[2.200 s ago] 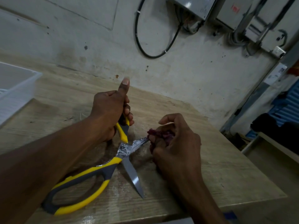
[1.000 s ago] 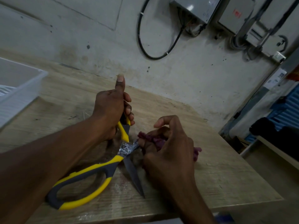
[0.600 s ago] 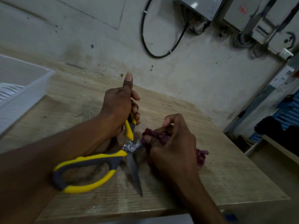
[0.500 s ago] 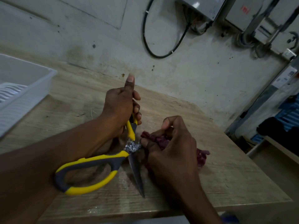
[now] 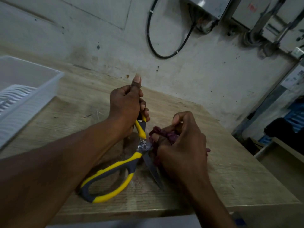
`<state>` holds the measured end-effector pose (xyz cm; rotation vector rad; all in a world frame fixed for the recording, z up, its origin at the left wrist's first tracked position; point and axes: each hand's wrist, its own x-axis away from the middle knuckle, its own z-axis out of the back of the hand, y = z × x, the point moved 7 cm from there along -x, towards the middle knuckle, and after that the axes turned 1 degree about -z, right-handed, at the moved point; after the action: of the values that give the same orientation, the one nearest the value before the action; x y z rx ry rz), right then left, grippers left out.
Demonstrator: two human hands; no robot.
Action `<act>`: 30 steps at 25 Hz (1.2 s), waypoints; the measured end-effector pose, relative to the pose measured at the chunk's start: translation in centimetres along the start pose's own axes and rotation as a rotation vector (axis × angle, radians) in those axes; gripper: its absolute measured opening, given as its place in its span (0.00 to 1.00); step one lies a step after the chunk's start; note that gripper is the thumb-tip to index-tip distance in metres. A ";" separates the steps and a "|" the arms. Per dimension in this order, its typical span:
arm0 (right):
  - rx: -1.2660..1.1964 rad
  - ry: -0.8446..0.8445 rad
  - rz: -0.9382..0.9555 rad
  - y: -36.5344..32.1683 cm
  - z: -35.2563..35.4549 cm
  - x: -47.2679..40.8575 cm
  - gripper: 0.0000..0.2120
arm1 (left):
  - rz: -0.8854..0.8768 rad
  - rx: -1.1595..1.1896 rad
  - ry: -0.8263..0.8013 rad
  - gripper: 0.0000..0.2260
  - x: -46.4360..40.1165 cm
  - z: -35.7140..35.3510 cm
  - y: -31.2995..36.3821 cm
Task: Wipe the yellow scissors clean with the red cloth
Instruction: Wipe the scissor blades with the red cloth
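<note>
The yellow and grey scissors (image 5: 115, 175) are spread wide apart over the wooden table (image 5: 238, 178). My left hand (image 5: 126, 106) grips the upper handle with the thumb pointing up. The other handle loop hangs low toward me, and one bare blade (image 5: 153, 170) points down at the table's front. My right hand (image 5: 182, 145) is closed around the bunched red cloth (image 5: 164, 132) and presses it against the second blade right at the pivot (image 5: 144, 145). That second blade is hidden inside the cloth and under my hand.
A white plastic bin (image 5: 32, 102) stands at the table's left side. The wall runs behind the table, with a black cable loop (image 5: 164, 46) and grey electrical boxes (image 5: 205, 7). The table's right edge drops to the floor, where dark and blue items (image 5: 286, 124) lie.
My right hand with the cloth has slid along the blade toward the pivot, covering the blade that showed before. The left hand keeps its grip on the handle.
</note>
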<state>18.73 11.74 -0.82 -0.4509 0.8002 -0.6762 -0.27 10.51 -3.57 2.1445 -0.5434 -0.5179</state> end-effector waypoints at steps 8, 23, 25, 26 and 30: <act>0.009 -0.022 0.064 -0.7 0.2 0.3 0.20 | -0.011 0.023 -0.006 0.22 -0.2 0.0 0.2; 0.111 -0.033 0.057 -0.3 -0.4 -0.7 0.24 | -0.032 0.004 -0.008 0.22 0.0 0.2 0.6; 0.044 -0.140 0.075 -1.0 -0.9 0.5 0.21 | -0.028 0.011 0.004 0.22 0.0 0.6 0.4; 0.020 -0.168 0.072 -1.1 -0.7 0.7 0.20 | -0.024 0.015 -0.003 0.22 0.0 0.4 0.4; 0.132 0.005 0.011 0.1 0.8 -1.6 0.27 | -0.026 0.026 -0.022 0.22 0.3 -0.3 0.9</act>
<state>18.57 13.07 0.41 -0.3249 0.7573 -0.7155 -0.05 10.02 -2.74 2.1758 -0.5377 -0.5528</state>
